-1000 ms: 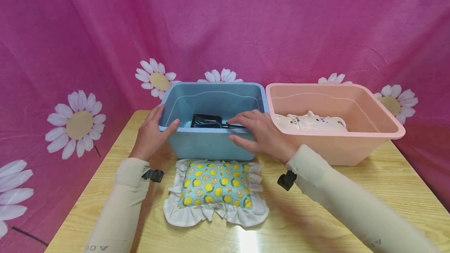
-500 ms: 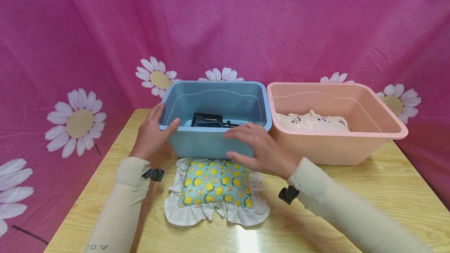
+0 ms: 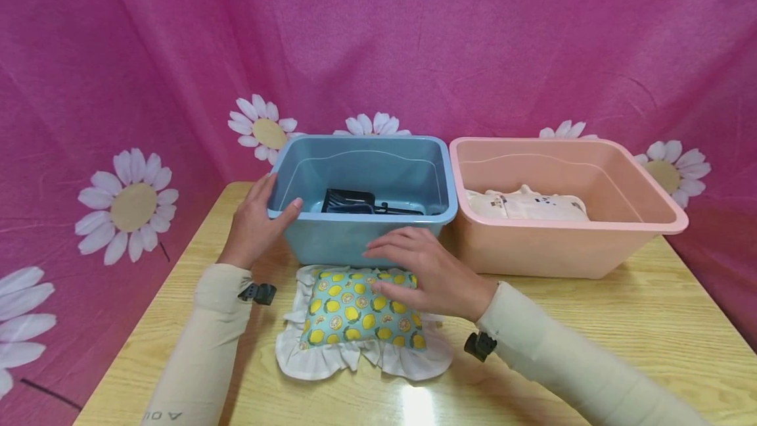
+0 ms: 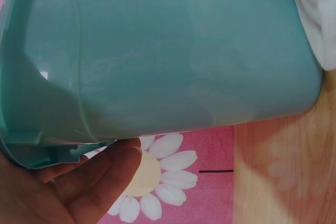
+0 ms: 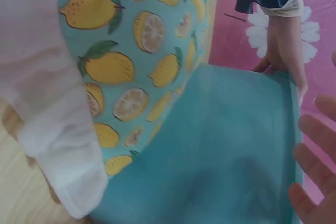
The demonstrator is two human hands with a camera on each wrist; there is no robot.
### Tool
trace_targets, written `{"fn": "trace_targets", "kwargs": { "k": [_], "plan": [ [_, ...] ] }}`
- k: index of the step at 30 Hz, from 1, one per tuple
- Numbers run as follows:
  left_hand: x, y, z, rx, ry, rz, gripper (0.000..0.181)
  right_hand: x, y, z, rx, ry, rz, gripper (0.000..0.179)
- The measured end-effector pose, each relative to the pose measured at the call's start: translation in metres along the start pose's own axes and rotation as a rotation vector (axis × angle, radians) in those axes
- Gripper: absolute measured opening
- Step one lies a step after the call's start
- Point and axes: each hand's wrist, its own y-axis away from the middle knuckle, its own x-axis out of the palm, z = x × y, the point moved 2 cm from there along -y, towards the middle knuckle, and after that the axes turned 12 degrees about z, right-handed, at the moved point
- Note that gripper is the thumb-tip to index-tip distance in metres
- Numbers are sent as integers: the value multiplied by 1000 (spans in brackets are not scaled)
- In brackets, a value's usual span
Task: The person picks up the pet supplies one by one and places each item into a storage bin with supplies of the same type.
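My left hand (image 3: pixel 251 222) holds the front left corner of a blue plastic bin (image 3: pixel 355 242). Its thumb lies on the front rim, and in the left wrist view its fingers (image 4: pixel 113 174) reach under the rim from outside. My right hand (image 3: pixel 426 275), fingers relaxed and apart, hovers over the upper right part of a small lemon-print pillow (image 3: pixel 355 311) with white ruffles. Nothing is in it. The pillow lies flat on the table in front of the blue bin. Inside that bin rests a black dustpan-like scoop (image 3: pixel 349 202) with a thin dark handle.
A pink bin (image 3: pixel 550 248) stands right of the blue one, their rims side by side. It contains a cream-coloured printed cloth item (image 3: pixel 526 206). Both bins are on a wooden table (image 3: pixel 639 321), with a pink flowered curtain (image 3: pixel 378 45) behind and at the sides.
My right hand has come out from over the blue bin, moving down and toward me to above the pillow. The scoop stays in the bin. My left hand has kept its place.
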Motion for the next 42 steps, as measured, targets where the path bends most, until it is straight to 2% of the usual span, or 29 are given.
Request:
{"fn": "trace_targets", "kwargs": {
  "k": [8,17,23,30,42],
  "plan": [
    [0,0,0,5,8,3,85,18,2,-3,39,-35,30,38],
    [-1,1,0,4,7,-1,85,45,3,-4,91,-60,71,45],
    [-1,1,1,2,13,3,86,59,4,-5,119,-30,112,51],
    [0,1,2,-1,17,-1,86,72,4,-5,198,-39,201,63],
    [-1,0,2,3,20,3,86,91,5,-5,260,-18,254,78]
  ]
}}
